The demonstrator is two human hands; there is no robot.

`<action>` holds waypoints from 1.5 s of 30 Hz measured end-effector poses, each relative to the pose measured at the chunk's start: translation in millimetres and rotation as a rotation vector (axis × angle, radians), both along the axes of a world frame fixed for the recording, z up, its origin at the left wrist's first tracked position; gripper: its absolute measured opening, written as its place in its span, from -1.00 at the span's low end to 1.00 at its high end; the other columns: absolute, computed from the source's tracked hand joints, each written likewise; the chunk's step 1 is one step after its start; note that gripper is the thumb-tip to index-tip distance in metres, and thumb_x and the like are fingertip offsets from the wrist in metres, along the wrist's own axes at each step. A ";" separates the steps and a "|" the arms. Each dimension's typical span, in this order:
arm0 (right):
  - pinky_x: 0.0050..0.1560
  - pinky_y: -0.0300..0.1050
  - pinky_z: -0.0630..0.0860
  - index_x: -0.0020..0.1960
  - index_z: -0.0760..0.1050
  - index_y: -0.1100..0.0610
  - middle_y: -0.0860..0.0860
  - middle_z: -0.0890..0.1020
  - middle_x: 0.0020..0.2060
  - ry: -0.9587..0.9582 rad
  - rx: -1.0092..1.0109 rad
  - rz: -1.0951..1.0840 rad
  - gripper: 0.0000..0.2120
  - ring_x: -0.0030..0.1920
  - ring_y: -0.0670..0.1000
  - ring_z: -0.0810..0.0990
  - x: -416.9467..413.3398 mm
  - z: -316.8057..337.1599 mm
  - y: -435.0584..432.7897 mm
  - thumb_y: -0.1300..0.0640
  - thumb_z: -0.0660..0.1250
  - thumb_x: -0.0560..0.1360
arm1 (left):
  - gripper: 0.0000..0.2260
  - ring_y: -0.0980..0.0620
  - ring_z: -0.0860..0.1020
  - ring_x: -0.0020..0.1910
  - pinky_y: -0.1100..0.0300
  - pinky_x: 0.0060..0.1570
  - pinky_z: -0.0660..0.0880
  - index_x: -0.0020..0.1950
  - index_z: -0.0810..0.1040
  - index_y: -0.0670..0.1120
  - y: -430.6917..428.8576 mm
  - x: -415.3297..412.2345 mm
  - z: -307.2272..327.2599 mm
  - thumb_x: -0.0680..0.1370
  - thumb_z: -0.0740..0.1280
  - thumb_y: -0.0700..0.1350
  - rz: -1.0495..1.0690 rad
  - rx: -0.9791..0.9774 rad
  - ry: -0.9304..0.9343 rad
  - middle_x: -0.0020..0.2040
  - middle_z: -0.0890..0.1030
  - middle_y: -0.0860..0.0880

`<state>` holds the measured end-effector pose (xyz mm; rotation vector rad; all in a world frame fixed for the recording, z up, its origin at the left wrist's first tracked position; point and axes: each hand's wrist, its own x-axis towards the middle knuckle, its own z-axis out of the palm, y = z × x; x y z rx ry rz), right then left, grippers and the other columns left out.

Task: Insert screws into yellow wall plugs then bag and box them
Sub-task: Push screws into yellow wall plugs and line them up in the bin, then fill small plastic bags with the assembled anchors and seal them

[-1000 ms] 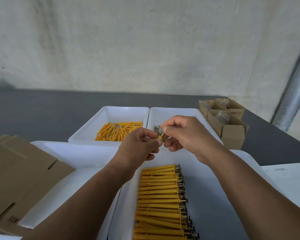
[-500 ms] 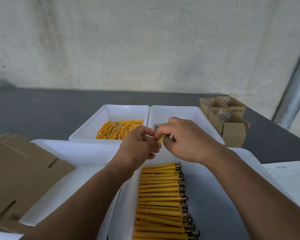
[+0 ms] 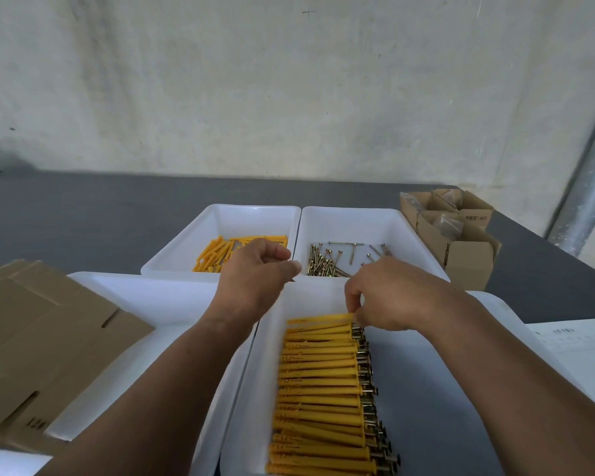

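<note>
Under the right hand (image 3: 389,297) fingertips, pinching the newest assembled plug (image 3: 320,319) at the far end of the row (image 3: 320,389). Could roll or knock neighbours crooked if dropped carelessly. Left hand (image 3: 258,273) curled loosely, apparently empty, near loose plugs (image 3: 213,255).

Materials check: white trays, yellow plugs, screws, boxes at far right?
White trays: look like glossy moulded plastic, with rounded rims and a soft sheen. Yellow plugs: likely matte plastic, uniform colour with moulded slots. Screws: metal, brassy-yellow shine, possibly plated. Boxes: plain brown cardboard, with folded flaps and raw edges.
</note>
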<state>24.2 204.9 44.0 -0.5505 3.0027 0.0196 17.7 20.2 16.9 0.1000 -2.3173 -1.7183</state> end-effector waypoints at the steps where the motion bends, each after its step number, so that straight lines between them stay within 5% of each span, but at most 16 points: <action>1: -0.38 -0.28 0.41 0.04 0.63 -0.03 -0.12 0.46 -0.35 -0.032 0.020 -0.004 -0.80 -0.39 -0.17 0.37 -0.1 -0.9 -1.0 0.19 0.32 0.53 | -0.91 0.00 0.63 -0.14 -0.02 0.05 0.60 -0.08 0.59 -0.05 -2.9 -0.8 0.7 0.46 0.46 -0.17 0.014 -0.011 -0.003 -0.19 0.65 -0.03; 6: -0.26 -0.20 0.55 0.11 0.64 0.02 -0.06 0.55 -0.31 -0.144 0.101 0.003 -0.76 -0.39 -0.15 0.41 -1.5 -7.0 -6.0 0.24 0.30 0.54 | -0.96 -0.05 0.61 -0.15 -0.09 0.04 0.60 -0.13 0.61 -0.08 -19.9 -6.0 4.3 0.48 0.42 -0.21 0.081 -0.043 -0.012 -0.25 0.64 -0.06; 9: -0.35 -0.29 0.49 0.12 0.64 0.01 -0.11 0.50 -0.32 -0.179 0.096 0.003 -0.78 -0.40 -0.16 0.41 -2.6 -10.1 -7.5 0.20 0.31 0.55 | -0.98 -0.08 0.61 -0.17 -0.10 0.03 0.61 -0.14 0.61 -0.11 -27.8 -8.3 6.3 0.48 0.41 -0.21 0.057 -0.103 -0.093 -0.26 0.63 -0.10; 12: -0.21 -0.13 0.63 0.06 0.63 0.02 -0.05 0.54 -0.24 -0.225 0.007 -0.047 -0.84 -0.34 -0.10 0.58 -4.3 -13.4 -6.3 0.17 0.33 0.53 | -0.97 -0.07 0.63 -0.21 0.05 -0.10 0.63 -0.17 0.62 -0.12 -36.0 -14.7 11.8 0.48 0.41 -0.19 -0.012 -0.382 -0.189 -0.29 0.64 -0.09; 16: -0.19 -0.05 0.65 -0.01 0.61 0.02 0.06 0.60 -0.19 -0.268 -0.072 -0.097 -0.90 -0.19 0.12 0.71 -5.2 -16.5 -5.0 0.15 0.35 0.52 | -0.89 0.06 0.47 -0.39 0.26 -0.37 0.43 -0.21 0.51 -0.10 -52.5 -25.3 19.9 0.48 0.38 -0.12 -0.091 -1.032 -0.363 -0.34 0.49 0.01; 20: -0.16 -0.09 0.65 0.04 0.61 0.03 0.05 0.65 -0.13 -0.246 -0.025 -0.065 -0.87 -0.15 0.07 0.72 -5.2 -15.5 -5.6 0.10 0.32 0.55 | -0.66 0.11 0.42 -0.37 0.21 -0.41 0.30 -0.24 0.38 0.01 -69.0 -25.6 12.0 0.40 0.46 0.18 -0.114 -1.268 -0.541 -0.28 0.46 0.06; 25: -0.36 -0.23 0.50 0.04 0.61 0.05 -0.07 0.50 -0.36 -0.190 0.017 -0.032 -0.86 -0.37 -0.05 0.56 -4.8 -15.4 -6.9 0.06 0.30 0.56 | -0.54 0.08 0.56 -0.25 0.28 -0.43 0.46 -0.12 0.48 -0.01 -76.9 -21.7 -4.7 0.29 0.50 0.31 -0.242 -1.125 -0.744 -0.17 0.55 0.01; 29: -0.36 -0.24 0.49 -0.05 0.55 -0.01 -0.09 0.48 -0.37 -0.185 -0.008 -0.031 -0.93 -0.39 -0.05 0.54 -6.2 -17.4 -7.7 0.02 0.32 0.56 | -0.55 0.01 0.65 -0.09 0.16 -0.23 0.63 -0.05 0.53 -0.08 -84.4 -19.8 -10.9 0.30 0.55 0.19 -0.284 -1.020 -0.769 -0.01 0.62 -0.08; 37: -0.34 -0.26 0.45 -0.09 0.54 -0.04 -0.10 0.51 -0.31 -0.183 -0.024 -0.016 -0.95 -0.37 -0.12 0.52 -9.3 -20.7 -6.6 0.01 0.34 0.54 | -0.77 -0.01 0.65 -0.18 0.24 -0.26 0.62 0.12 0.63 -0.17 -87.9 -20.4 -12.6 0.49 0.44 -0.14 -0.266 -0.908 -0.764 -0.15 0.65 -0.10; 41: -0.35 -0.29 0.42 -0.04 0.58 0.00 -0.10 0.54 -0.29 -0.179 -0.005 -0.015 -0.91 -0.37 -0.18 0.47 -10.9 -20.4 -6.5 0.02 0.32 0.54 | -0.86 0.06 0.55 -0.37 0.28 -0.40 0.52 0.02 0.64 -0.17 -82.9 -21.4 -3.9 0.50 0.33 -0.22 -0.215 -0.947 -0.688 -0.28 0.60 -0.02; 45: -0.35 -0.30 0.41 -0.03 0.58 0.01 -0.11 0.52 -0.30 -0.183 -0.008 -0.008 -0.90 -0.38 -0.19 0.45 -11.2 -20.7 -7.0 0.02 0.31 0.55 | -0.81 0.02 0.62 -0.18 0.18 -0.21 0.57 -0.08 0.65 -0.05 -81.4 -16.9 8.3 0.46 0.25 -0.19 -0.018 -1.077 -0.344 -0.18 0.66 0.01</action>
